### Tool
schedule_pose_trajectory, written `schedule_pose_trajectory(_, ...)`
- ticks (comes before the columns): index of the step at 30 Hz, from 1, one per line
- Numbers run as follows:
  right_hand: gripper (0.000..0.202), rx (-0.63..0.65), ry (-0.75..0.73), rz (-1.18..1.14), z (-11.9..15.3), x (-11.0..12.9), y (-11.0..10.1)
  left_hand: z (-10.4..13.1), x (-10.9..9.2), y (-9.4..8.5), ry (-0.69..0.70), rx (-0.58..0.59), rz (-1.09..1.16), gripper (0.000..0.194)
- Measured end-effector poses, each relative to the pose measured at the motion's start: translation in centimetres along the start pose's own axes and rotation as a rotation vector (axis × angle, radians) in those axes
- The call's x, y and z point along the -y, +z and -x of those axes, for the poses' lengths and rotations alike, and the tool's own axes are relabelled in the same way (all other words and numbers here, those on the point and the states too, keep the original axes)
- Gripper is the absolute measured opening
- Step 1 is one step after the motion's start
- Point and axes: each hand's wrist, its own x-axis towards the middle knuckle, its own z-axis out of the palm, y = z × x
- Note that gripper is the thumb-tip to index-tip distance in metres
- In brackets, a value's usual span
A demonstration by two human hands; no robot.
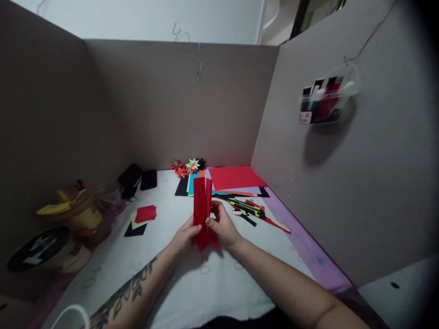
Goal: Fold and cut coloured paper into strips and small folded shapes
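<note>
Held upright above the white-covered table point(236, 283) is a folded piece of red paper point(199, 201), with long lengthwise folds and pointed ends at the bottom. My left hand point(186, 234) grips its left edge, thumb on the front. On the other side my right hand point(221, 225) pinches the right-hand fold between thumb and fingers. The fingers behind the paper are partly hidden. Just past my right hand lie yellow-and-black cutter knives point(248, 208) among narrow paper strips point(277, 225).
Stacked coloured sheets point(236, 178) and folded paper stars point(192, 165) sit at the back. To the left are small paper squares point(146, 214), a black phone-like object point(148, 179) and a yellow pot point(82, 212). A clear container point(327, 103) hangs on the right wall.
</note>
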Motion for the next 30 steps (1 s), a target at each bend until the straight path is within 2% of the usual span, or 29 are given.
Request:
schedule_pose_trajectory(5, 0.063, -0.006, 0.001, -0.037, -0.1, -0.2, 0.1, -0.3, -0.5, 0.3, 0.057, -0.128, 0.052, 0.063)
schedule_pose_trajectory(9, 0.064, -0.007, 0.015, -0.031, -0.1, -0.4, 0.1, -0.4, -0.7, 0.4, 0.069, -0.189, 0.028, 0.051)
schedule_pose_trajectory(12, 0.063, -0.001, 0.011, -0.012, -0.1, -0.4, 0.1, -0.4, -0.5, 0.3, 0.08, -0.169, -0.014, 0.044)
schedule_pose_trajectory(18, 0.06, 0.008, 0.012, -0.01, -0.1, -0.6, 0.0, -0.3, -0.7, 0.4, 0.145, -0.05, -0.202, 0.064)
schedule_pose_trajectory(22, 0.061, 0.008, 0.01, -0.022, -0.2, -0.7, 0.0, -0.4, -0.7, 0.4, 0.179, -0.052, -0.25, 0.064)
schedule_pose_trajectory(30, 0.071, 0.001, 0.051, -0.012, -0.1, -1.1, 0.0, -0.2, -0.7, 0.5, 0.155, -0.041, -0.295, 0.068)
